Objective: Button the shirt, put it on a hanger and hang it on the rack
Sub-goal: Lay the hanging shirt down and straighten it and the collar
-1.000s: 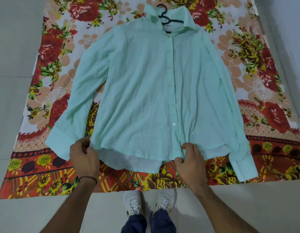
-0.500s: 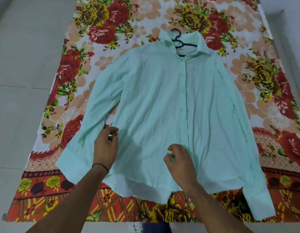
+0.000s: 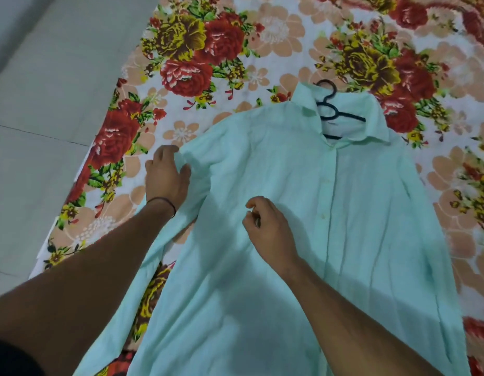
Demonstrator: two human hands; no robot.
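A mint green shirt (image 3: pixel 357 213) lies flat and buttoned on a floral sheet, collar at the far end. A black hanger (image 3: pixel 332 109) sits inside the collar, its hook poking out past it. My left hand (image 3: pixel 166 176) rests at the shirt's left shoulder and upper sleeve, fingers curled onto the fabric edge. My right hand (image 3: pixel 268 226) hovers over the chest of the shirt, fingers loosely curled, with nothing visibly in them. The rack is out of sight.
The floral sheet (image 3: pixel 208 50) covers the floor under the shirt. Bare grey tiled floor (image 3: pixel 45 104) lies to the left of it.
Both hands moved up from the shirt's hem toward the shoulder and chest. The camera leaned forward and closer, so the hem and my shoes left the view.
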